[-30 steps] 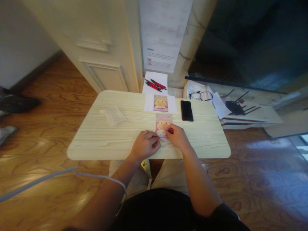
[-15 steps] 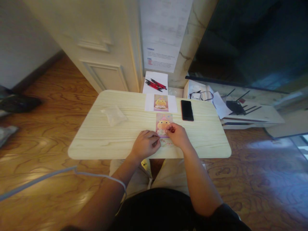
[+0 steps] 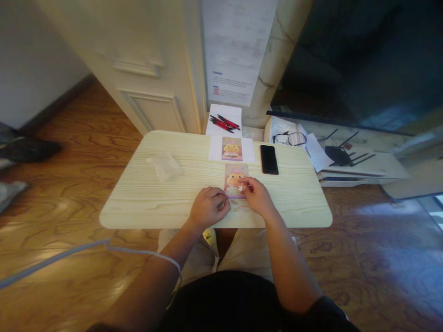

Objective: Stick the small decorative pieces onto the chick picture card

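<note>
While left hand (image 3: 209,207) clenches beside it | card (image 3: 236,175) long axis points away | right hand (image 3: 258,199) pinches white bit (image 3: 241,187)

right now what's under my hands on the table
A pink duck card lies on the table. Its top shows; its lower part is hidden by the left hand and right hand, whose fingers pinch a small white piece.

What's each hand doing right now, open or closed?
Left hand: fingers curled shut, resting on the lower left edge of the duck card.
Right hand: fingers pinched on a small pale piece over that card.
</note>
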`<state>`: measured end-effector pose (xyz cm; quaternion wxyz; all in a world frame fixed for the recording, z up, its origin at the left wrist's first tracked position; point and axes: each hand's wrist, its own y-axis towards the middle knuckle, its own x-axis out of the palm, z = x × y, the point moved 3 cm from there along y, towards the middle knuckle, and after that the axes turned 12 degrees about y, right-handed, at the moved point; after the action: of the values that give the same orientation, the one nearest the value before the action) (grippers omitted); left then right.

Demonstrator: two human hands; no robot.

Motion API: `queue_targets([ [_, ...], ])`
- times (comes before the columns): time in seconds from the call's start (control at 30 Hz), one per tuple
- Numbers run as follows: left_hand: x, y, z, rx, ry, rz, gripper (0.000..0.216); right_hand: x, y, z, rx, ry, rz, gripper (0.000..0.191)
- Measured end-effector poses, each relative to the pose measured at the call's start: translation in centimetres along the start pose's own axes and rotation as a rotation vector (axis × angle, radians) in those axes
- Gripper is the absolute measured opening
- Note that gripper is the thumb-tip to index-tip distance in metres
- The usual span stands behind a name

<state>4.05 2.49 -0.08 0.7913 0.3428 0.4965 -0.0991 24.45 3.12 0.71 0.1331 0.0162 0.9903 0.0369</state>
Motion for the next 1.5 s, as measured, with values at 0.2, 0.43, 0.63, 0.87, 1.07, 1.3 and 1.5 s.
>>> queue_targets([
  [0.2, 0.0, 0.2, 0.1, -0.011, 0.016, -0.050, 0.019, 0.1, -0.1, 0.0, -0.015, -0.008, 0.021, 0.023],
  [0.43, 0.1, 0.3, 0.0, -0.047, 0.033, -0.057, 0.020, 0.3, -0.4, 0.4, 0.219, 0.194, 0.025, 0.013],
  [0.63, 0.2, 0.2, -0.2, -0.108, 0.055, -0.029, 0.021, 0.0, -0.1, 0.0, 0.101, -0.024, 0.018, 0.012],
  [0.87, 0.4, -0.1, -0.6, -0.164, 0.094, -0.018, 0.016, 1.0, 0.6, 0.4, 0.104, -0.128, -0.040, 0.009],
  [1.07, 0.4, 0.1, -0.5, -0.160, 0.098, -0.029, 0.016, 1.3, 0.5, 0.0, 0.101, -0.178, -0.051, 0.011],
  [1.3, 0.2, 0.2, -0.4, -0.162, 0.108, -0.028, 0.017, 1.7, 0.6, -0.2, 0.116, -0.190, -0.045, 0.010],
  [1.5, 0.2, 0.2, -0.4, -0.163, 0.112, -0.033, 0.018, 1.7, 0.6, 0.0, 0.112, -0.185, -0.044, 0.013],
])
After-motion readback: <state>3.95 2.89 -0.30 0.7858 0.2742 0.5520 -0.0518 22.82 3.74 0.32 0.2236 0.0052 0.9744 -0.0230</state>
